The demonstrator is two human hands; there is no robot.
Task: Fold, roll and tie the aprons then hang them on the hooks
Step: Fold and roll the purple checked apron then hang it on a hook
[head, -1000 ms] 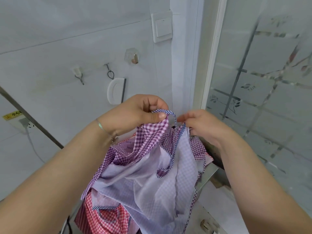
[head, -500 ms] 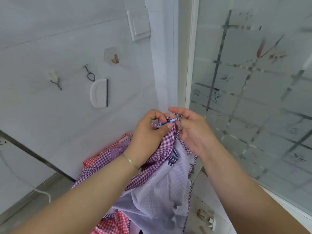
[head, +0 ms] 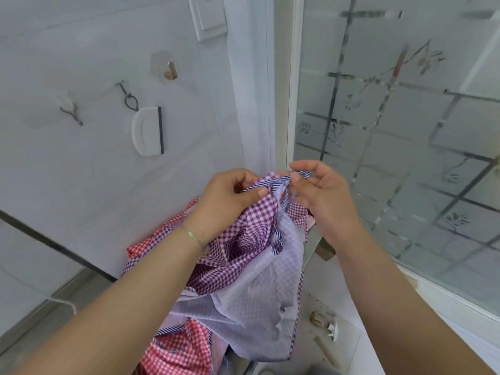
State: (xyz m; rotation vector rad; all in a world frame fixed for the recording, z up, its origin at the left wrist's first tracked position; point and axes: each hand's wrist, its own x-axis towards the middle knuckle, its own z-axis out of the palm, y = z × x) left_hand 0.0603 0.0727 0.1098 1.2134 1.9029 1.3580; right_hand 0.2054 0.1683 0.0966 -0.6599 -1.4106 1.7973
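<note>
A purple gingham apron (head: pixel 243 247) with a pale lilac underside hangs in a loose bunch in front of me. My left hand (head: pixel 230 196) grips its top edge, thumb pressed on the checked cloth. My right hand (head: pixel 319 190) pinches the blue-and-white striped strap (head: pixel 281 182) at the top of the apron, fingers curled around the loop. A red gingham apron (head: pixel 176 347) lies beneath the purple one. On the white wall sit three hooks: a wire hook (head: pixel 71 110) at left, a dark loop hook (head: pixel 130 97), and a clear adhesive hook (head: pixel 167 67).
A white scraper (head: pixel 147 131) hangs from the loop hook. A light switch (head: pixel 209 16) is mounted above. A frosted patterned glass door (head: pixel 405 131) fills the right side. A small metal fitting (head: pixel 322 320) lies on the floor below.
The view has shifted slightly right. My right hand has opened a little and lifted the striped strap loop away from my left hand, which keeps its grip on the apron.
</note>
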